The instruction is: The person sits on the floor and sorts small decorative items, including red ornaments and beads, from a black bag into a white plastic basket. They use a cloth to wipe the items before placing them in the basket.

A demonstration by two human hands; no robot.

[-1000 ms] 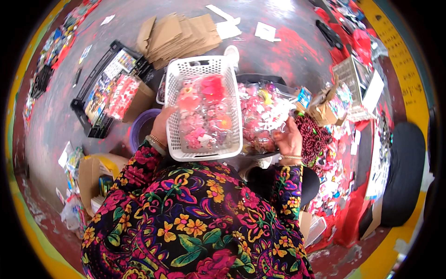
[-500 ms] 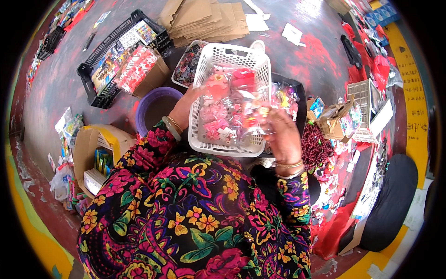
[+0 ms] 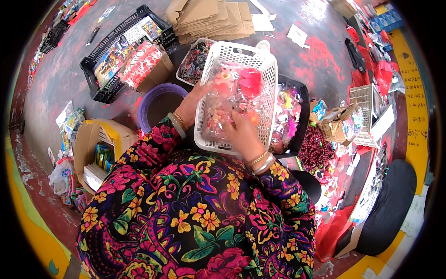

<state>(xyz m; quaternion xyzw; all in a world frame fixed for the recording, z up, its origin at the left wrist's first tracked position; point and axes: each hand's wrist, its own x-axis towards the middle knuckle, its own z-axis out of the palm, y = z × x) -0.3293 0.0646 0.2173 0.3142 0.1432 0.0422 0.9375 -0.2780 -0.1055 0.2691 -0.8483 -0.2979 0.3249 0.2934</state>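
Observation:
A white plastic basket point(image 3: 211, 74) sits in front of me, filled with several clear packets of small pink and red trinkets point(image 3: 234, 93). My left hand point(image 3: 191, 106) grips the basket's left wall from outside. My right hand point(image 3: 240, 131) reaches into the basket's near end and rests on the packets, fingers curled among them; whether it pinches one is hidden. Both wrists wear bangles, and my flowered sleeves fill the lower picture.
Under the basket lies a black tray point(image 3: 297, 116) of more packets. A purple bucket point(image 3: 158, 102), a cardboard box point(image 3: 88, 144), a black crate point(image 3: 111, 60), folded cardboard point(image 3: 209, 18), dark red beads point(image 3: 316, 149) and a black cushion point(image 3: 390, 204) surround me on the floor.
My right hand came from the packets on the black tray into the basket. The view shifted, so the basket now lies more to the right and nearer the centre.

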